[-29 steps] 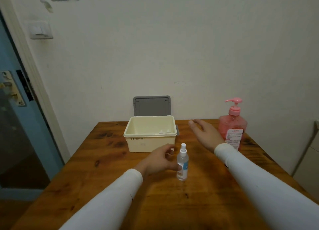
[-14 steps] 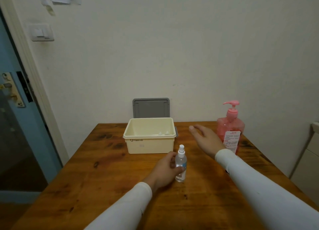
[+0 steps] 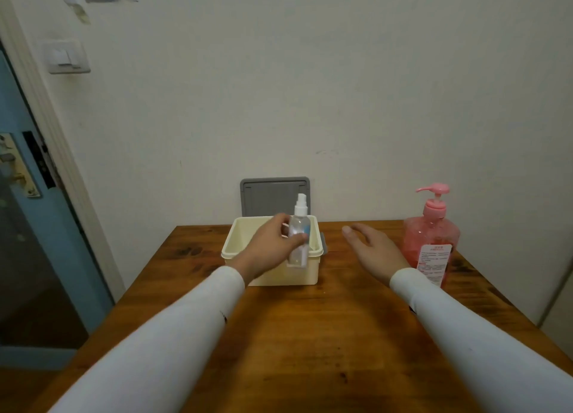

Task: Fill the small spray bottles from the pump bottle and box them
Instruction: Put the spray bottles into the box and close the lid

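At frame centre the left hand (image 3: 266, 248) gripped one spray bottle (image 3: 299, 229) above one cream box (image 3: 310, 270), the right hand (image 3: 375, 250) lay unclenched beside one pump bottle (image 3: 432, 236).

Left hand (image 3: 269, 247) gripping spray bottle (image 3: 299, 231) upright above cream box (image 3: 279, 270) (seemingly lifted), right hand (image 3: 376, 251) flat, open

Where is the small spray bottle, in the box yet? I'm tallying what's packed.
Not yet. The left hand holds the spray bottle upright over the cream box, its base at the front rim.
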The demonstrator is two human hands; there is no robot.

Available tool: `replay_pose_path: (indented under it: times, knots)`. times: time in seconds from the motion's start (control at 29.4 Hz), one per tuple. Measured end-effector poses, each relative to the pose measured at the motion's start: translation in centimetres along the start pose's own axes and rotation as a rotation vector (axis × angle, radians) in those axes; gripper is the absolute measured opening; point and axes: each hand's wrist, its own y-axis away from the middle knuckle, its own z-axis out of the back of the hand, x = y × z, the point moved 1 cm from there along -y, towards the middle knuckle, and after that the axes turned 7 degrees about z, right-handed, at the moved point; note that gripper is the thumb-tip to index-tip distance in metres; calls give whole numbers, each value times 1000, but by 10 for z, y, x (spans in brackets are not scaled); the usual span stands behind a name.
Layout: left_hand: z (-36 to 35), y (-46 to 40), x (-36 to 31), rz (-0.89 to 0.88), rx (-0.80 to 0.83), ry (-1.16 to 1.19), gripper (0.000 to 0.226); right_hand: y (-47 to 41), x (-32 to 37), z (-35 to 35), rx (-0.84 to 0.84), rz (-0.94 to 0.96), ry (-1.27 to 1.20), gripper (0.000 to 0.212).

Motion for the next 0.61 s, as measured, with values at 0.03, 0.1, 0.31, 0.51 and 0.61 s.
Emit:
replay_pose_path:
  times: [0.03, 0.1, 0.31, 0.51, 0.61]
  knots:
    - [7, -10, -1, 6, -23, -8, 36, -5, -2, -2, -3, -3, 3, 62]
    - [18, -28, 0, 26, -65, -10, 33, -12, -5, -4, -9, -12, 4, 63]
    - [24, -88, 23, 161, -98, -79, 29, -47, -21, -14, -4, -44, -10, 64]
    - [8, -114, 52, 371, 68, -277, 39, -64, -33, -20, 4, -57, -6, 63]
    - [0, -125, 61, 429, 126, -396, 37, -73, -40, -25, 11, -61, 9, 63]
